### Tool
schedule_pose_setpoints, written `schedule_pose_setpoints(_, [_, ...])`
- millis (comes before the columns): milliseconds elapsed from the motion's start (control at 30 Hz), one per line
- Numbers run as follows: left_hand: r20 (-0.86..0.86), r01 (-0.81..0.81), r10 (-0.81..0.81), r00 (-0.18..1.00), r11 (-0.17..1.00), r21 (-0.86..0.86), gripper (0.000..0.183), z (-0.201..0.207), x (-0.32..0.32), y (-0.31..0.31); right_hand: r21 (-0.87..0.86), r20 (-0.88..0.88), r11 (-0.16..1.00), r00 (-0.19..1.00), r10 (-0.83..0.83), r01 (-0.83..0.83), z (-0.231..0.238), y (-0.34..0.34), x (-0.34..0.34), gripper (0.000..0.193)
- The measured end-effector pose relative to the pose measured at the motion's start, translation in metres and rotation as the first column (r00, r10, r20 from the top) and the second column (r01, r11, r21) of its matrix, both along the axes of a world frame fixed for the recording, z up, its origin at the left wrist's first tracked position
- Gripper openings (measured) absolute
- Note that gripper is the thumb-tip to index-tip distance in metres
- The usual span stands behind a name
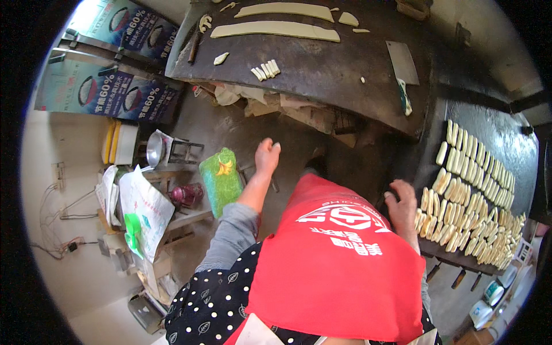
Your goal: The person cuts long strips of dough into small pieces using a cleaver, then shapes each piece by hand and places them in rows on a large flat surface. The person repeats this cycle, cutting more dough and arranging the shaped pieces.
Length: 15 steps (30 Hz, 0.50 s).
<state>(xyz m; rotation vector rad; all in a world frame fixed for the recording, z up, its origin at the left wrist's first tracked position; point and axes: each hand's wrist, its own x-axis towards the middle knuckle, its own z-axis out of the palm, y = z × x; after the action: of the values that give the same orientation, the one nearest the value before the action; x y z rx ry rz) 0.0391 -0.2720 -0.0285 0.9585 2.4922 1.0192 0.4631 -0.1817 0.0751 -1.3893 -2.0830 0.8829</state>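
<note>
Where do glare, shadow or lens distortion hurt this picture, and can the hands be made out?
Head view: glare on the griddle's bare upper part and the upper poster's left end; head view: deep shadow on the floor below the table, whose front edge bows; head view: black corners, yet the left hand and right hand can be made out.

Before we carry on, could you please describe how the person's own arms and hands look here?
The left hand and right hand are bare, without gloves. A plain grey sleeve covers part of the left arm, leaving the wrist uncovered. On the right, only a sliver of grey cloth shows beside the red apron, which hides most of that arm.
</note>
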Motion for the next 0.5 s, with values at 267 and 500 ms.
schedule_pose_setpoints(267, [-0.291,-0.061,0.001,0.957,0.978,-0.198,0.057,0.047,-0.144,0.183,-0.274,0.133,0.961,0.991,0.011,0.026,0.018,0.041,-0.101,0.03])
schedule_pose_setpoints(500, [-0.346,-0.065,-0.089,0.934,0.91,-0.409,0.069,0.044,-0.154,0.251,-0.223,0.244,0.961,0.964,-0.109,0.165,0.021,0.049,-0.147,0.031])
